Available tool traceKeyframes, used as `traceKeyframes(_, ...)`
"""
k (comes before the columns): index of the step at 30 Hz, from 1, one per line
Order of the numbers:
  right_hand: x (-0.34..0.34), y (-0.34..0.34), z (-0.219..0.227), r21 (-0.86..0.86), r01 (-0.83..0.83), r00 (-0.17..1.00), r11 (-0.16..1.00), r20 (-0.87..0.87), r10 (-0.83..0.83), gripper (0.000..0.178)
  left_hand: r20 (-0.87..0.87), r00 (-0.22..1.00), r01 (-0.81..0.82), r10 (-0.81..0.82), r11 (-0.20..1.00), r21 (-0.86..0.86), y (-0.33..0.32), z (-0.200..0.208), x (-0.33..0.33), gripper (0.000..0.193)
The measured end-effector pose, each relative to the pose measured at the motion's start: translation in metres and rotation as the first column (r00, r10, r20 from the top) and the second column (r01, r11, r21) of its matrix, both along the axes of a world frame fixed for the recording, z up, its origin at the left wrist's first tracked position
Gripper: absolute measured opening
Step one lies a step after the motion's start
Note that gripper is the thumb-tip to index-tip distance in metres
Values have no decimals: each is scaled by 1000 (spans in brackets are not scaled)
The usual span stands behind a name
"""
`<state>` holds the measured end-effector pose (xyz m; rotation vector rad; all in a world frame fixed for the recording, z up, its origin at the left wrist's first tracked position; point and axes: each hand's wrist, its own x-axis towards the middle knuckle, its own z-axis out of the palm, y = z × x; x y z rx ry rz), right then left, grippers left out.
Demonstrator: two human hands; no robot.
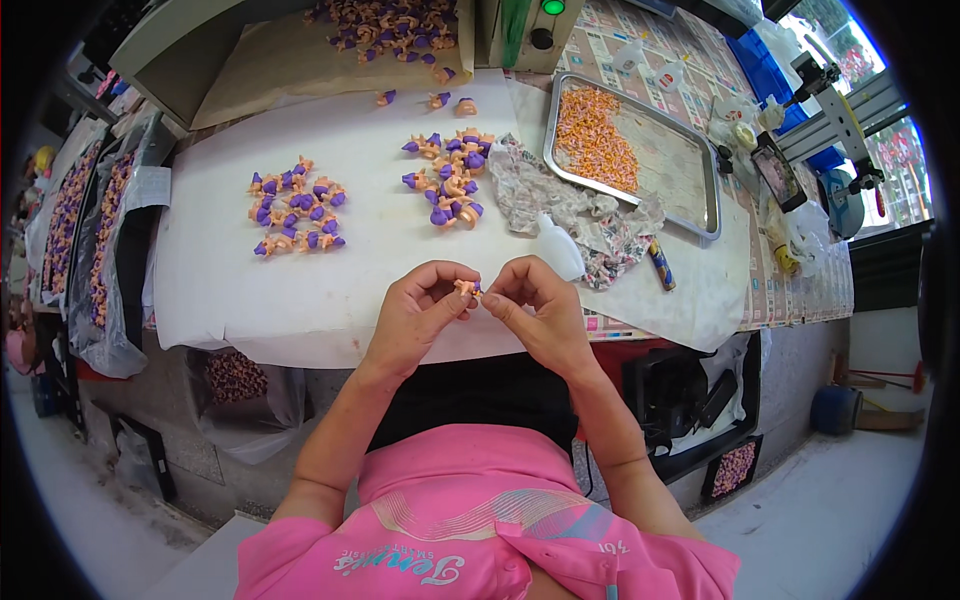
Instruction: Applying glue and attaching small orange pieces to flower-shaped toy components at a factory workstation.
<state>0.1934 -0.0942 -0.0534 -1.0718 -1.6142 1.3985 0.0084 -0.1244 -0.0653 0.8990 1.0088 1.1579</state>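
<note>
Just over the table's near edge, my left hand [425,310] pinches a small peach-and-purple toy figure [466,287] between thumb and fingers. My right hand [537,307] meets it from the right, thumb and forefinger closed at the figure's side on a tiny part that is too small to name. Farther off on the white paper sheet [370,270] lie two clusters of similar figures, a left group [297,212] and a middle group [447,180]. A white squeeze bottle [558,248] lies beyond my right hand, against a crumpled patterned cloth [545,190].
A metal tray [712,190] with many small orange pieces [597,135] stands at the right. A heap of figures [395,25] fills the box-like opening at the back. A small dark-blue tube [661,265] lies near the cloth; a phone [777,172] sits by a metal stand at far right.
</note>
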Motion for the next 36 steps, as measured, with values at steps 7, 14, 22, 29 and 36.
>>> traceKeyframes(7, 8, 4, -5, -38, -37, 999, 999, -5, 37, 19, -21, 999, 33, -33, 999, 22, 3, -2, 8, 19)
traceKeyframes(14, 11, 7, -14, -112, -63, 996, 992, -63, 56, 20, -50, 997, 64, -61, 997, 47, 6, -6, 11, 16)
traceKeyframes(22, 16, 13, -21, -214, -123, 985, 969, -145, 93, 22, -112, 985, 140, -129, 986, 93, 10, -15, 8, 17)
traceKeyframes(29, 16, 13, -25, -205, -85, 992, 975, -112, 63, 24, -152, 976, 179, -158, 975, 135, 11, -19, 9, 18)
traceKeyframes(36, 7, 0, -19, 40, 63, 995, 997, 80, -66, 22, -42, 990, 138, -134, 983, 124, 7, -20, 10, 24)
